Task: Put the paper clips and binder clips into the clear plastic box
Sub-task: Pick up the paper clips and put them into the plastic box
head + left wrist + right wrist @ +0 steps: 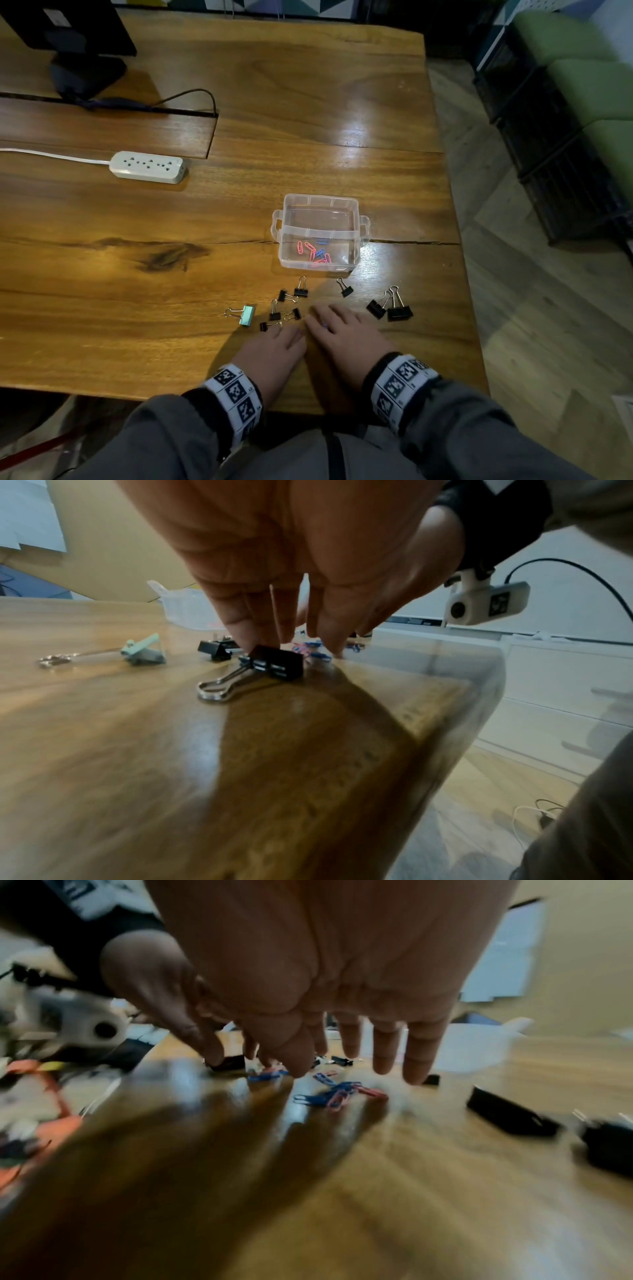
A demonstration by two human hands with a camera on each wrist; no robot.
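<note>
Left hand (274,346): palm down on the wooden table (137,274), fingers extended and close together, holding nothing; in the left wrist view its fingertips (246,639) touch the top of a small black binder clip (274,665).
Right hand (346,334): palm down beside the left hand, fingers straight and slightly spread, gripping nothing; the fingertips (298,1066) hover at or just above the loose paper clips (329,1093), and contact cannot be told through the blur.
Clear plastic box (320,205): open, beyond both hands, with red and blue paper clips (313,251) inside.
Black binder clips (286,305): scattered on the table between hands and box.
Two larger black clips (390,308): right of the right hand.
Teal binder clip (247,315): left of the black cluster.
</note>
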